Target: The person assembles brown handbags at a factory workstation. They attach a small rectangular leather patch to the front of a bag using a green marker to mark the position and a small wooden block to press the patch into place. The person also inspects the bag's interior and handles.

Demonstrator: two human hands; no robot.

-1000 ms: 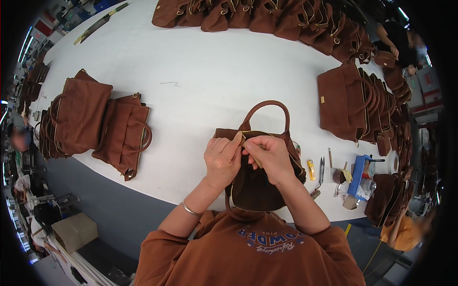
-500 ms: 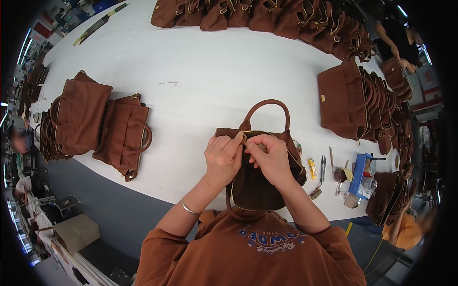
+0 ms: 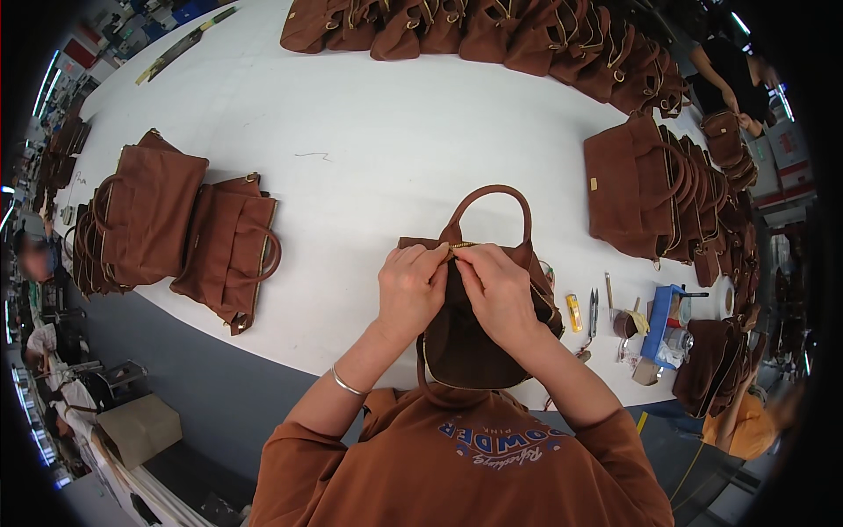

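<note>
A brown handbag (image 3: 470,347) with a dark lining stands open in front of me on the white table, one round handle raised on its far side. Along its far rim runs a gold zipper (image 3: 463,245). My left hand (image 3: 411,285) is closed in a pinch on the zipper near its left end. Right beside it, my right hand (image 3: 498,285) pinches the same stretch, thumb and fingertips nearly touching those of the left. What lies right between the fingertips is mostly hidden by them.
Stacked brown handbags lie left (image 3: 158,206) and right (image 3: 628,184); a row of more bags (image 3: 527,39) lines the far edge. Right of my bag are a small yellow object (image 3: 573,312), thread snips (image 3: 594,312) and a blue tray (image 3: 660,325). Another person (image 3: 733,79) stands at far right.
My right hand has turned over, its knuckles now upward, and its fingertips have closed in on the zipper. My left hand has barely moved. The handbag stays in place.
</note>
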